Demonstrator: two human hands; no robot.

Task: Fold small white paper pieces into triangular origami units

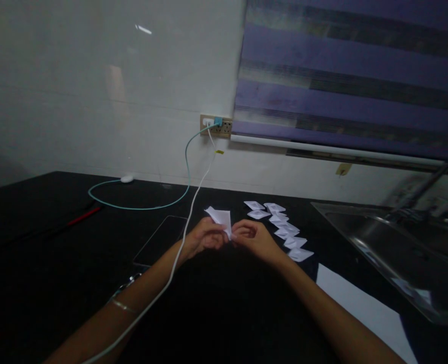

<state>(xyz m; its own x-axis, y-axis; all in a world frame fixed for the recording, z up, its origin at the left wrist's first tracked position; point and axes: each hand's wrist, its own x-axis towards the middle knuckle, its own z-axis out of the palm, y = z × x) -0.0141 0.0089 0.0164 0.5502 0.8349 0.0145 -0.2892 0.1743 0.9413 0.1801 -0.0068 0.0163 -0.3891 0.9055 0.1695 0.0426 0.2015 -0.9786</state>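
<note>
My left hand (204,236) and my right hand (251,236) meet over the black counter (57,263), both pinched on one small folded white paper (221,217) that sticks up between them. Its lower edge is hidden by my fingers. Just right of my right hand lie several folded white paper pieces (280,225) in a loose row on the counter. A white sheet (364,308) lies flat under my right forearm.
A dark tablet (159,240) lies flat left of my left hand. A white cable (193,202) and a teal cable (151,205) run from a wall socket (216,125). A red pen (83,216) is at the left, a steel sink (391,253) at the right.
</note>
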